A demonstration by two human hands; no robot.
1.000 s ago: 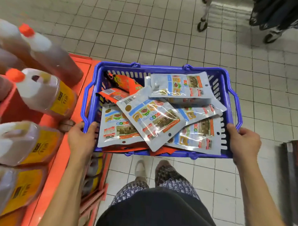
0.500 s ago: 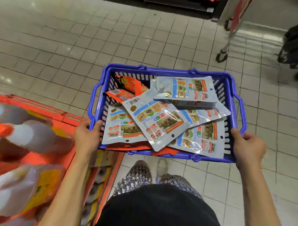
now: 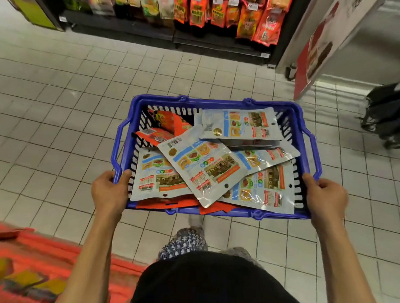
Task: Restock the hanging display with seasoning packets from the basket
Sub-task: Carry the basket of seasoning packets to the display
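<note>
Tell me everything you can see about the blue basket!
The blue basket looks like plastic, rectangular, with slotted walls and a thick rim. It is held level above the tiled floor: the left hand and right hand each grip a near corner. Inside lie white and orange seasoning packets, piled loosely, overlapping, nearly filling it.

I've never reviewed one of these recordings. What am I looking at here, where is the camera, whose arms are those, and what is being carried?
There is no machine here. The single picture comes from a camera worn on a person's head, looking forward and down, so the arms are the wearer's own. The left hand and the right hand each grip a near corner of a blue basket, held above a tiled floor. Inside lie loose seasoning packets: pale blue-and-white ones on top, orange ones beneath. Ahead stands a dark rack with hanging packets. At lower left is a blurred orange display.
</note>
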